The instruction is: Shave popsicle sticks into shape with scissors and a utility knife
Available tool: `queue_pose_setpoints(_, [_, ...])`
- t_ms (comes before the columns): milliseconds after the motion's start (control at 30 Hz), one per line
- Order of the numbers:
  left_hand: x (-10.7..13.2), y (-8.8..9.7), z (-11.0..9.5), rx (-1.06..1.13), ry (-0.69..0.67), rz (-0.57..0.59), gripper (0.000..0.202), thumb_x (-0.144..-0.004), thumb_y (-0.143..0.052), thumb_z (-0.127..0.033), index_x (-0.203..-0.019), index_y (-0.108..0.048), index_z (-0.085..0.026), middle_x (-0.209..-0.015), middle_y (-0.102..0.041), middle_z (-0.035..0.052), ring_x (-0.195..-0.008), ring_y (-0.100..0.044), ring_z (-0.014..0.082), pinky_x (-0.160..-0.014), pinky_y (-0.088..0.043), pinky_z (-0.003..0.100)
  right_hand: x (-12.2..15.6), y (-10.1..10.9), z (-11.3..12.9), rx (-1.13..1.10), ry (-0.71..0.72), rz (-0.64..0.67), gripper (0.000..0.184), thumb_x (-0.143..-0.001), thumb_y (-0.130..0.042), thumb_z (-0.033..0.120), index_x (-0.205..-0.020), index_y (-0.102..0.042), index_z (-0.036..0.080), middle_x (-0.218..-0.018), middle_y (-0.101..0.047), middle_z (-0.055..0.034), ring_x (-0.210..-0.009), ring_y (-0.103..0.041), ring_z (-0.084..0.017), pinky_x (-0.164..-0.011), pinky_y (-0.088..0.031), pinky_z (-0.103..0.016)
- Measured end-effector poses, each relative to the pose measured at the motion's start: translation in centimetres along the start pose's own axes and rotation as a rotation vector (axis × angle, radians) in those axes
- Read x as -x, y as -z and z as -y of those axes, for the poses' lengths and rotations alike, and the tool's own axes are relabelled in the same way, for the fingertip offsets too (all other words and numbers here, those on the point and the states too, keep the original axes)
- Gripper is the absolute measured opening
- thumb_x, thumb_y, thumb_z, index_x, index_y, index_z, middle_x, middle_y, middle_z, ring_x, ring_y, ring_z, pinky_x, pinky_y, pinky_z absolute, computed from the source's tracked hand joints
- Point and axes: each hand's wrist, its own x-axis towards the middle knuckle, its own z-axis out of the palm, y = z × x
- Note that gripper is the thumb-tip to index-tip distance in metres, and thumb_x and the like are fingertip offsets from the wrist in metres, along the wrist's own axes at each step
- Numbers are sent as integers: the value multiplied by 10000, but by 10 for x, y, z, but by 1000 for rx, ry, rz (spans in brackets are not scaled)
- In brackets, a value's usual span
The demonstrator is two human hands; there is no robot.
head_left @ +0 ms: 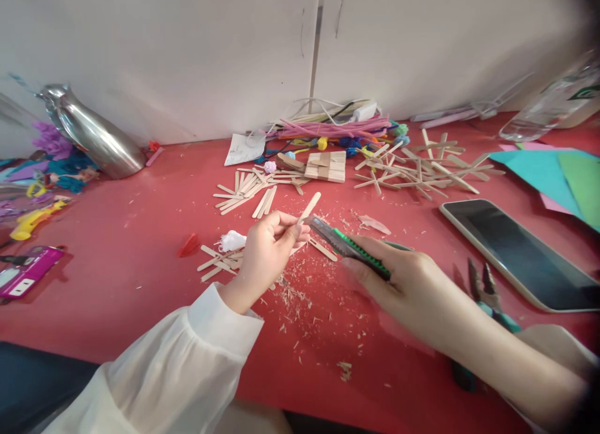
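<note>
Between the thumb and fingers of my left hand (pixel 272 249) is a wooden craft stick (pixel 310 207), its rounded end pointing up and away. My right hand (pixel 403 284) is wrapped round a green and black utility knife (pixel 359 251). The knife's blade (pixel 322 229) is out and reaches to the stick close by my left fingertips; whether it touches the wood I cannot tell. Below my hands, wood shavings (pixel 293 293) lie scattered over the red tabletop (pixel 169 334). Another craft stick (pixel 323 249) lies just under the blade.
Loose craft sticks (pixel 248 187), a bundled stack (pixel 325 167) and joined sticks (pixel 426 165) lie behind my hands. At right are a phone (pixel 520 252), pliers (pixel 485 287), coloured paper (pixel 557 174) and a bottle (pixel 548 105). A metal jug (pixel 96 134) and a purple box (pixel 32 271) stand left.
</note>
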Motion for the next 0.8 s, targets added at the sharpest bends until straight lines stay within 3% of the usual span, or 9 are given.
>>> queue_pose_setpoints(100, [2,-2,1,-5,-23,-23,136,-816,-583,-284,-749,-545,-172,-723,-687,36,-733,-682,137,-688,-572,244,0,0,1,-77,-51,38,250,-888,-383,374,-905,-564,202,-539,-578,20,-447,-503,-127,-429,-383,-233])
queue_pose_setpoints(200, [3,-2,3,-38,-49,-33,141,-819,-578,-296,-755,-545,-175,-741,-691,37,-748,-682,142,-694,-570,250,1,-2,4,-25,-20,-9,230,-883,-379,344,-819,-544,198,-502,-512,24,-425,-466,-130,-424,-358,-247])
queue_pose_setpoints(333, [5,0,8,-200,-109,-52,165,-839,-544,-333,-791,-562,-176,-779,-695,52,-755,-678,157,-736,-560,294,3,-2,7,-34,10,-43,200,-876,-381,308,-837,-543,198,-501,-460,33,-437,-453,-129,-445,-358,-251])
queue_pose_setpoints(500, [5,1,12,-263,-144,-59,160,-850,-520,-329,-799,-552,-181,-765,-690,48,-738,-676,157,-726,-558,292,-1,4,9,-413,-247,226,280,-870,-378,439,-710,-453,223,-477,-438,66,-355,-431,-90,-364,-338,-219])
queue_pose_setpoints(567, [3,1,12,-216,-139,-54,161,-847,-524,-331,-795,-541,-179,-752,-687,47,-744,-679,157,-706,-562,276,-2,4,8,-489,-309,278,299,-865,-369,470,-726,-458,221,-456,-430,76,-314,-413,-85,-335,-324,-216])
queue_pose_setpoints(800, [-4,5,1,-297,-181,-55,100,-831,-521,-234,-759,-554,-172,-716,-687,36,-690,-674,133,-651,-559,232,0,-2,1,23,22,-78,296,-854,-408,322,-1027,-604,181,-614,-628,-15,-439,-518,-129,-446,-390,-244])
